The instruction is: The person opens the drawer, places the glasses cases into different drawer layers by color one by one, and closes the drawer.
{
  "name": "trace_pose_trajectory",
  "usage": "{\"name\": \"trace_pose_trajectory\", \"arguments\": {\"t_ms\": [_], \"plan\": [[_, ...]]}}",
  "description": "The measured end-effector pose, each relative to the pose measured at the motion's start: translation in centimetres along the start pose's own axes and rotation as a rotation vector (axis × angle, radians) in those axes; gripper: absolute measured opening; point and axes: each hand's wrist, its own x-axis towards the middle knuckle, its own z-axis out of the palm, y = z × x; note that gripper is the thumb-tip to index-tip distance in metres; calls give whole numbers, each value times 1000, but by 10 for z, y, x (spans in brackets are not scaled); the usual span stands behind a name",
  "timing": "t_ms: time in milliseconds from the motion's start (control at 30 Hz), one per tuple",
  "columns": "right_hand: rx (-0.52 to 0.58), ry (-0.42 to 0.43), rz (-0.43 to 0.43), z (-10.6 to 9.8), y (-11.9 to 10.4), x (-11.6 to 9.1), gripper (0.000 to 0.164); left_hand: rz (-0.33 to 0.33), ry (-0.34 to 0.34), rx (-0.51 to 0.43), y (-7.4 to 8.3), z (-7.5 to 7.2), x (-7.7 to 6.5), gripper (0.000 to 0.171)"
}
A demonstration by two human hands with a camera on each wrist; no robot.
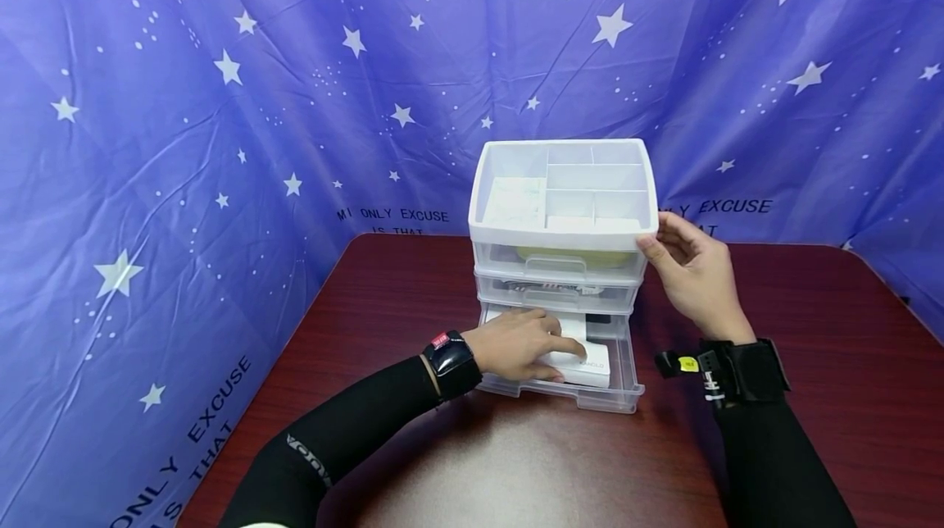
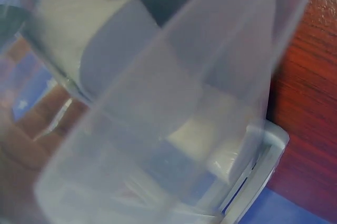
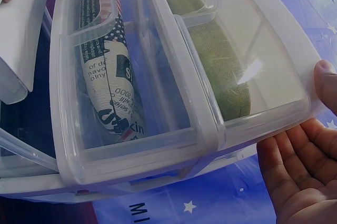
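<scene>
A small plastic drawer unit stands on the table, its bottom drawer pulled out. In that drawer lies a white box with dark lettering. My left hand reaches into the drawer and holds the box from above, index finger across its top and thumb at the near side. My right hand grips the unit's upper right corner, thumb at the front and fingers along the side. Seen from the right wrist, a newsprint-and-flag patterned pouch is in the middle drawer and a green rounded item in the top one.
Divided compartments form the unit's open top tray, with pale items inside. A dark object sits at the back of the bottom drawer. The reddish-brown table extends on both sides, and a blue star-patterned curtain hangs behind.
</scene>
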Motion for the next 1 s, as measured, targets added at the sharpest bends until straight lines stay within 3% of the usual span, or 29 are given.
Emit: {"name": "trace_pose_trajectory", "arguments": {"t_ms": [333,1000], "plan": [[-4,-3,2,-1,1,0,37,-8,1,-54,-2,1,-3,42],[9,5,-7,1,3,0,37,-62,-57,-52,-5,-1,-15,40]]}}
